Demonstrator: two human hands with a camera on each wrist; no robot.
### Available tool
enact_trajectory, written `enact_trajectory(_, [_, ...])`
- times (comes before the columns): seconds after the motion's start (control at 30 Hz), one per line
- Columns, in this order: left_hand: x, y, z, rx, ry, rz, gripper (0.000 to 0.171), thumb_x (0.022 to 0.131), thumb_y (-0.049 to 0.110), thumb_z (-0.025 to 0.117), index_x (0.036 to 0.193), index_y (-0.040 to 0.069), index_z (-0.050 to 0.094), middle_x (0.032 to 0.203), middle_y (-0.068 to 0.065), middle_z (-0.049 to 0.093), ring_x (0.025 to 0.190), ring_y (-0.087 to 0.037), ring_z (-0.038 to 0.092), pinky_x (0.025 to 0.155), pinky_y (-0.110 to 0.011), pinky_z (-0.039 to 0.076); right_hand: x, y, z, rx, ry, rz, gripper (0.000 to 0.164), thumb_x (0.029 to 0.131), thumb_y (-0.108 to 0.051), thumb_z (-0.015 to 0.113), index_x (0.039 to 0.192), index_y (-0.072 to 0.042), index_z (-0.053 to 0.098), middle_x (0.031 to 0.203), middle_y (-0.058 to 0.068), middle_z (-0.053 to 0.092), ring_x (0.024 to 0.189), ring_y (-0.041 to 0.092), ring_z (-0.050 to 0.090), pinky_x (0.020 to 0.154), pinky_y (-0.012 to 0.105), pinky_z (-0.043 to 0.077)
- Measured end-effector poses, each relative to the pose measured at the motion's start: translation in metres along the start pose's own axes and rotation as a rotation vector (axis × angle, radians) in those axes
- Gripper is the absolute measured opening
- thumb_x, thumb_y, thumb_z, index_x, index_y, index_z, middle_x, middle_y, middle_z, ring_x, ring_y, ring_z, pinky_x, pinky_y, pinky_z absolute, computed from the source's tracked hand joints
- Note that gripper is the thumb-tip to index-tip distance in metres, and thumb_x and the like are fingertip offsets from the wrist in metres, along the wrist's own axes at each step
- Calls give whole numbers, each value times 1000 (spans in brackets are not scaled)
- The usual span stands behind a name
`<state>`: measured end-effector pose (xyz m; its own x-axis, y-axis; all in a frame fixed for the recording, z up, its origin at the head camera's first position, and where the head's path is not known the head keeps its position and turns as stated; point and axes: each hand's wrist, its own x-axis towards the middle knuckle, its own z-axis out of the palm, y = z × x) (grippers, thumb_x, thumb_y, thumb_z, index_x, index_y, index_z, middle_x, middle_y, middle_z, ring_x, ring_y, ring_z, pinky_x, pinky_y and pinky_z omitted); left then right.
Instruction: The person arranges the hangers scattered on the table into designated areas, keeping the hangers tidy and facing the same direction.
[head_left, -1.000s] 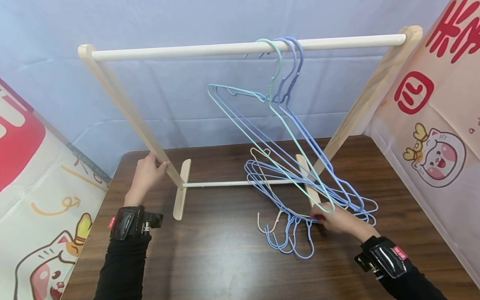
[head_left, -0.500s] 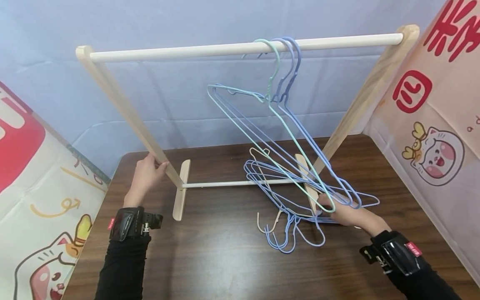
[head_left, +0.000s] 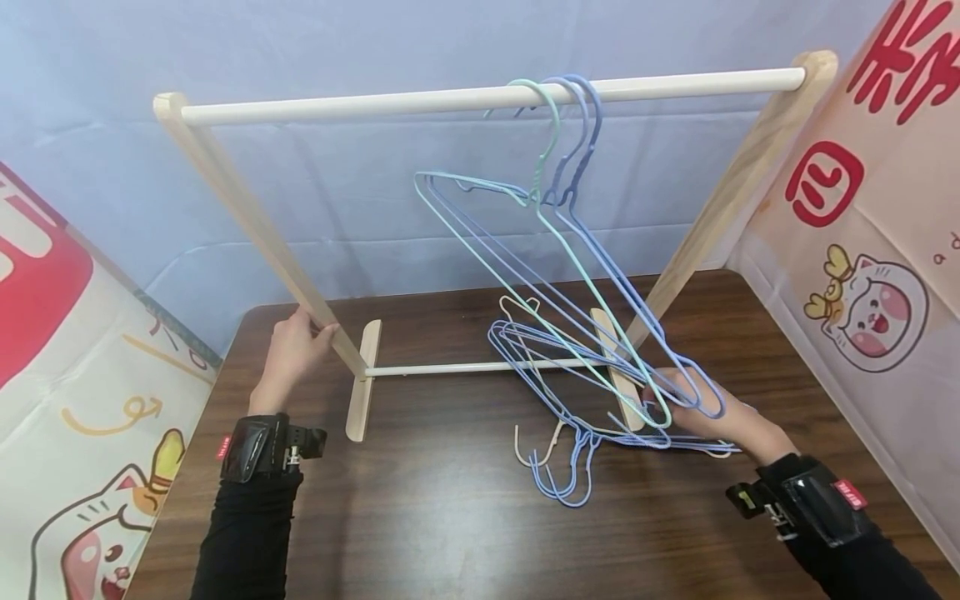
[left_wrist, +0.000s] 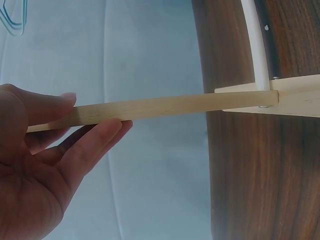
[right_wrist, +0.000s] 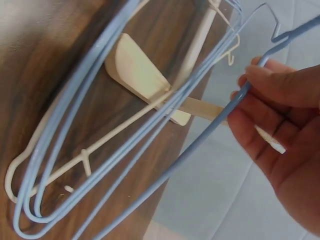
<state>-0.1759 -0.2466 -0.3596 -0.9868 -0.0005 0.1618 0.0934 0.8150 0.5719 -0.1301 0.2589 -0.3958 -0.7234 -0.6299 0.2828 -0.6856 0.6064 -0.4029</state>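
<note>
My left hand (head_left: pixel 291 357) grips the left wooden post (head_left: pixel 251 217) of a clothes rack low down. The left wrist view shows that post (left_wrist: pixel 160 106) between thumb and fingers. My right hand (head_left: pixel 697 406) pinches a blue wire hanger (right_wrist: pixel 220 118) near its neck, as the right wrist view shows. In the head view, hanging hangers partly cover this hand. Beneath lies a pile of blue hangers (head_left: pixel 579 483) and a beige hanger (head_left: pixel 517 448), hooks toward me. From the white top rail (head_left: pixel 375 103) hang a mint-green hanger (head_left: pixel 552 137) and blue hangers (head_left: pixel 592 142).
The rack's lower white bar (head_left: pixel 442 368) joins two wooden feet (head_left: pixel 362 400) on the dark brown table (head_left: pixel 420 517). Behind it hangs a pale blue cloth (head_left: pixel 337 50). Printed cartoon panels (head_left: pixel 862 308) stand at both sides.
My right hand has moved right and slightly away from me, drawing one blue hanger from the pile; its hook has left the others. My left hand stays on the post.
</note>
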Motion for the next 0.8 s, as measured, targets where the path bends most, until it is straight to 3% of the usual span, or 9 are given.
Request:
enact_trajectory(0.1, [0, 0, 0, 0, 1, 0, 31, 93, 10, 52, 113, -14, 48, 95, -33, 59, 81, -42, 61, 59, -44, 49, 2, -4, -8, 9, -1, 25, 32, 64, 19, 61, 71, -11, 55, 66, -10, 48, 60, 3, 44, 52, 25, 40])
enact_trajectory(0.23, [0, 0, 1, 0, 2, 1, 32, 92, 10, 52, 113, -14, 47, 95, -33, 59, 81, -42, 62, 59, -44, 49, 3, -4, -14, 23, 40, -34, 38, 58, 20, 61, 68, -14, 49, 64, -15, 37, 57, -1, 34, 48, 21, 32])
enact_trajectory(0.3, [0, 0, 1, 0, 1, 0, 32, 92, 10, 52, 113, -14, 47, 95, -33, 59, 81, -42, 62, 59, -44, 49, 3, -2, -16, 20, 67, -80, 39, 53, 20, 61, 69, -14, 51, 66, -16, 38, 58, -1, 35, 48, 21, 32])
enact_trajectory(0.43, [0, 0, 1, 2, -2, -5, 32, 92, 10, 52, 113, -14, 47, 96, -34, 59, 81, -42, 62, 58, -43, 49, 3, 2, -17, -22, 103, -125, 33, 54, 16, 65, 69, -12, 57, 67, -14, 47, 58, 1, 41, 49, 21, 36])
enact_trajectory(0.7, [1, 0, 1, 7, 2, -5, 31, 92, 10, 52, 111, -14, 48, 94, -33, 59, 78, -41, 62, 56, -41, 48, 3, -4, -29, -47, -29, 112, 21, 63, 19, 63, 78, 4, 64, 68, 1, 59, 60, 18, 55, 55, 33, 46])
enact_trajectory(0.8, [1, 0, 1, 9, 0, -6, 32, 92, 11, 52, 112, -14, 48, 94, -33, 59, 78, -41, 62, 55, -40, 48, 4, -7, -32, -46, -46, 132, 20, 66, 17, 63, 78, 1, 65, 69, -1, 60, 61, 15, 55, 55, 31, 46])
